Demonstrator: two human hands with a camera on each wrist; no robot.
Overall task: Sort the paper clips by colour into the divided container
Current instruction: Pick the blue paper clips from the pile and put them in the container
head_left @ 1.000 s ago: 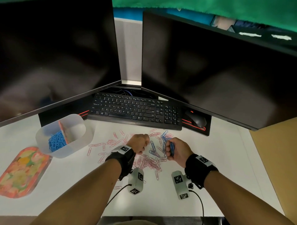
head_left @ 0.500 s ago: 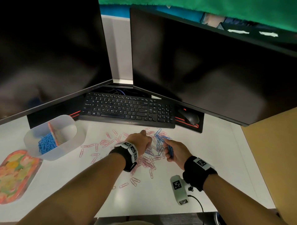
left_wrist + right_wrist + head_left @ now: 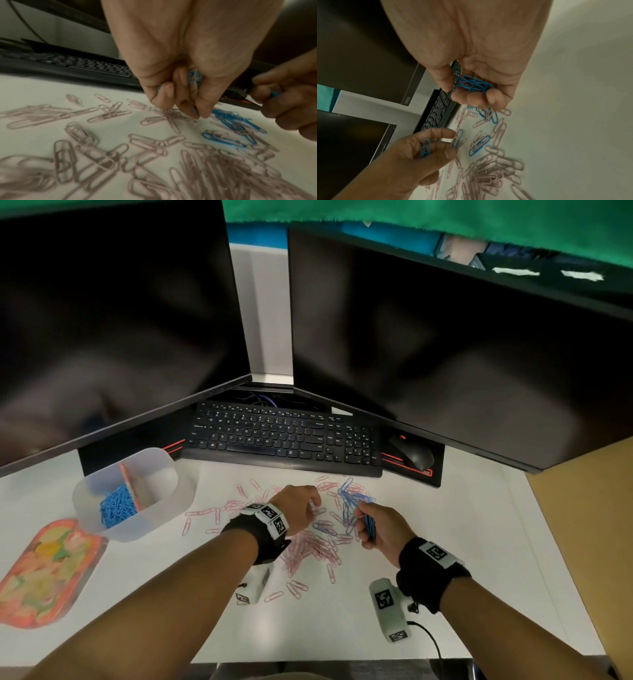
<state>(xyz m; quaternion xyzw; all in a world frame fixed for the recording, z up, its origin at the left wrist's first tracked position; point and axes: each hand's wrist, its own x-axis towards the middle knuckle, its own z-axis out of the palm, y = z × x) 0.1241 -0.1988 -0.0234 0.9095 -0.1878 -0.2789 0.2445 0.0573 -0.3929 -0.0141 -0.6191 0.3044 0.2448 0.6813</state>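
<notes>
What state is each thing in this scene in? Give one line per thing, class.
Left hand: holds blue clips, fingertips down at the pile.
Right hand: grips a bunch of blue clips.
Container: open; blue clips in its left compartment, the right one looks empty.
Pink clips: loose on the desk, unsorted.
Loose blue clips: on the desk, mixed with pink.
Monitors: dark.
Lid: flat on the desk beside the container.

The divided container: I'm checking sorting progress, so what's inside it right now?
Blue paper clips fill the compartment left of the orange divider of the divided container. The right compartment's floor is partly hidden.
</notes>
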